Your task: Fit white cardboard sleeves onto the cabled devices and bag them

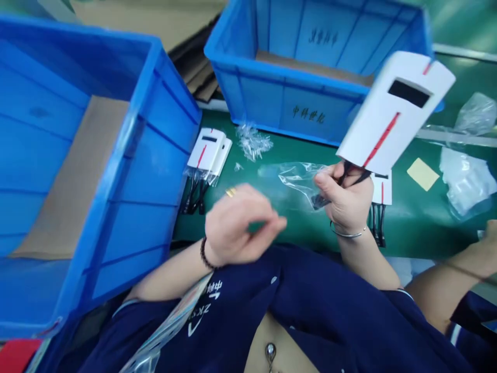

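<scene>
My right hand (345, 199) is closed round the black cables at the bottom of a white device (394, 111) with a red stripe and a dark window, held tilted above the green table (419, 223). A clear plastic bag (298, 176) hangs at the same hand's fingers. My left hand (238, 225) hovers in front of my body, blurred, fingers curled with the tips together; nothing shows in it. A ring sits on one finger and a dark bead bracelet on the wrist.
A large blue crate (116, 171) lined with cardboard stands at the left. A second blue crate (310, 67) stands at the back. Two more white devices (209, 153) lie beside the left crate, another (382, 191) behind my right hand. Another person's arm (462, 274) reaches in at right.
</scene>
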Available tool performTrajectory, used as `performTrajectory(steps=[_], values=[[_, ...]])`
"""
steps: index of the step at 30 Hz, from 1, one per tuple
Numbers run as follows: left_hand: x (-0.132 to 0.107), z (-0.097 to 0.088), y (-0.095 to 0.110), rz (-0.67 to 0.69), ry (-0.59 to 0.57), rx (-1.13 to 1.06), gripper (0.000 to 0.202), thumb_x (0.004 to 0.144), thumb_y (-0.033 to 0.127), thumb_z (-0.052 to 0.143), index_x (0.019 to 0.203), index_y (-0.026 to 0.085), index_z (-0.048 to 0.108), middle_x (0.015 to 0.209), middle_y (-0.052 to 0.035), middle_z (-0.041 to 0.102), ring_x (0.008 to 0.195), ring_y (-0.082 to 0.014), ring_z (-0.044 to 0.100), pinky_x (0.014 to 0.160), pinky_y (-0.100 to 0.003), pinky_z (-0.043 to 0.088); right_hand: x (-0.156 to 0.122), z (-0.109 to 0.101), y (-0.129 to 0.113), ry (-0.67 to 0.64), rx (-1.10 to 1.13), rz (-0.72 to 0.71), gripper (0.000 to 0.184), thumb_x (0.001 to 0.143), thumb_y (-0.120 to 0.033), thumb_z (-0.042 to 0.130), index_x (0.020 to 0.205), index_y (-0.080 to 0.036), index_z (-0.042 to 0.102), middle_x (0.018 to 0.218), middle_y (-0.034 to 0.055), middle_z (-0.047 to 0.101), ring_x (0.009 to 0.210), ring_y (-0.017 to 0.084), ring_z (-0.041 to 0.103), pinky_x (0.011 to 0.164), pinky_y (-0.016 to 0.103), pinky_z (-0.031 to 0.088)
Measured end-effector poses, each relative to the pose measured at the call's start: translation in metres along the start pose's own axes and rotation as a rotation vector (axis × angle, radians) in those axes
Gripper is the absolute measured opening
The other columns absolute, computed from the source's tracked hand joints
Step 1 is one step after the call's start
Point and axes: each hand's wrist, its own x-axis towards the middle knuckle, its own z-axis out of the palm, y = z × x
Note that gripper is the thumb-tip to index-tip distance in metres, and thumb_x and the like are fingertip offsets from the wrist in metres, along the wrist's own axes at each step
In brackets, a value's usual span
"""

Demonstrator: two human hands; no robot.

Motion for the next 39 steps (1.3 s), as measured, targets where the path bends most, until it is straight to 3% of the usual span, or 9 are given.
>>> performTrajectory(steps=[3,5,8,17,23,29,33,36,39], values=[[-0.018,0.014,-0.021,-0.293,-0.464,-0.399,0.032,0.084,0.057,0.067,0.092,0.026,0.069,0.08,-0.005,0.071,0.061,-0.0162,0.062,0.056,-0.03,0.049,0.006,0.007,-0.015,0.114,0.094,0.0,0.052,0.066,-0.057,0.078,0.078,-0.027,0.037,0.073,-0.0015,0.055,0.06,0.015,0.055,0.044,0.027,0.037],[-0.016,0.028,-0.036,-0.417,-0.364,-0.617,0.057,0.079,0.074,0.061,0.111,0.027,0.067,0.099,-0.0089,0.071,0.072,-0.0181,0.065,0.059,-0.031,0.051,0.007,0.015,-0.022,0.132,0.172,0.003,0.053,0.064,-0.055,0.079,0.079,-0.028,0.037,0.073,-0.0017,0.055,0.059,0.015,0.055,0.043,0.027,0.037],[0.005,0.037,-0.041,-0.348,0.046,-0.669,0.071,0.073,0.078,0.063,0.124,0.029,0.057,0.12,-0.0096,0.065,0.097,-0.0215,0.064,0.078,-0.035,0.055,0.004,0.028,-0.025,0.099,0.278,-0.039,0.048,0.064,-0.045,0.082,0.08,-0.027,0.04,0.071,-0.0027,0.055,0.065,0.017,0.062,0.047,0.029,0.044],[0.051,0.012,-0.008,-0.202,0.56,-0.948,0.037,0.062,0.035,0.093,0.068,0.019,0.06,0.057,0.0067,0.06,0.054,-0.0062,0.058,0.054,-0.017,0.05,-0.001,0.03,-0.008,0.144,0.351,-0.208,0.036,0.073,-0.038,0.084,0.081,-0.023,0.052,0.071,-0.0051,0.057,0.062,0.01,0.058,0.051,0.024,0.045],[0.047,-0.009,-0.015,-0.511,0.336,-1.119,0.044,0.047,0.022,0.099,0.083,0.021,0.073,0.062,0.0073,0.061,0.055,-0.0041,0.057,0.051,-0.014,0.049,0.009,0.031,-0.011,0.218,0.372,-0.223,0.037,0.076,-0.048,0.081,0.083,-0.025,0.053,0.07,-0.0061,0.055,0.043,0.004,0.037,0.035,0.02,0.027],[0.042,-0.014,-0.024,-0.25,0.431,-0.775,0.023,0.067,0.032,0.091,0.07,0.019,0.072,0.062,0.0009,0.068,0.053,-0.0064,0.061,0.047,-0.014,0.044,0.008,0.028,-0.006,0.007,0.272,-0.225,0.05,0.065,-0.051,0.089,0.087,-0.025,0.053,0.085,-0.0014,0.068,0.061,0.012,0.063,0.051,0.026,0.051],[0.036,-0.003,-0.023,-0.105,0.413,-0.852,0.03,0.065,0.043,0.09,0.084,0.024,0.075,0.072,0.0002,0.07,0.066,-0.0107,0.066,0.061,-0.021,0.054,0.007,0.036,-0.005,0.065,0.215,-0.273,0.042,0.071,-0.045,0.086,0.086,-0.024,0.053,0.074,-0.0046,0.066,0.072,0.016,0.07,0.071,0.033,0.06],[0.031,0.015,-0.021,-0.234,0.282,-0.982,0.055,0.058,0.052,0.092,0.103,0.025,0.075,0.094,-0.0037,0.073,0.082,-0.0148,0.069,0.071,-0.025,0.058,0.012,0.044,-0.008,0.171,0.171,-0.324,0.044,0.068,-0.051,0.086,0.079,-0.023,0.054,0.068,-0.0053,0.061,0.063,0.013,0.065,0.065,0.03,0.058],[0.035,0.025,-0.019,-0.372,0.324,-0.982,0.031,0.068,0.04,0.089,0.088,0.021,0.075,0.08,-0.0004,0.07,0.071,-0.0088,0.065,0.066,-0.019,0.054,0.016,0.047,-0.01,0.204,0.063,-0.34,0.047,0.067,-0.06,0.084,0.074,-0.022,0.057,0.066,-0.0025,0.059,0.06,0.013,0.061,0.059,0.03,0.055]])
